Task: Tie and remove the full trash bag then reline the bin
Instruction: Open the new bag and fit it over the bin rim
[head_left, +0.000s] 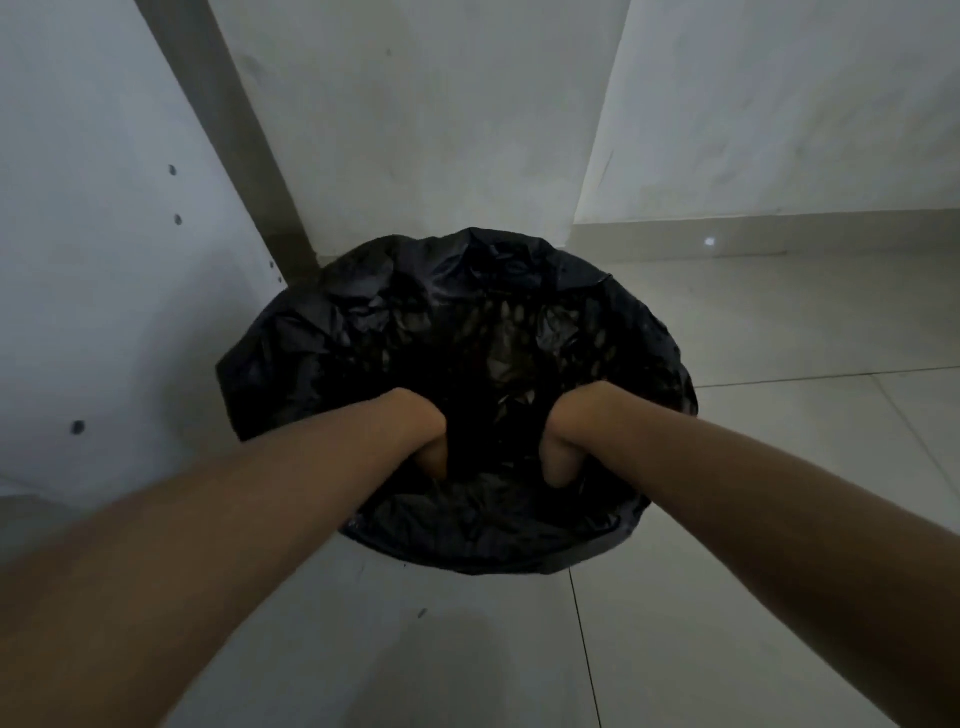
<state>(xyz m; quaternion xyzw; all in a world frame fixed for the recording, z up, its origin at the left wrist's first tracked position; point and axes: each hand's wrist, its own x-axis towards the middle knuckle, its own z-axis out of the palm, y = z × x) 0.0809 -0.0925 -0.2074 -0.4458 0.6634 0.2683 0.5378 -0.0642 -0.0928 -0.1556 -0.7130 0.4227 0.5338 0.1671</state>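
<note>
A round bin stands on the floor in a wall corner, covered by a black trash bag (322, 332) that lines the inside and folds over the rim (467, 561). A mesh pattern of the bin wall shows faintly through the plastic at the far side. Both my forearms reach down into the bin's mouth. My left hand (423, 431) and my right hand (563, 436) are sunk into the dark interior near the near side, a short gap apart. Only the wrists and thumbs show. The fingers are hidden in the black plastic, so their grip is unclear.
White walls (415, 130) meet behind the bin, with a grey vertical strip (234, 130) at the left. A white panel with small holes (78, 260) stands close on the left. Pale floor tiles (779, 467) stretch to the right and toward me.
</note>
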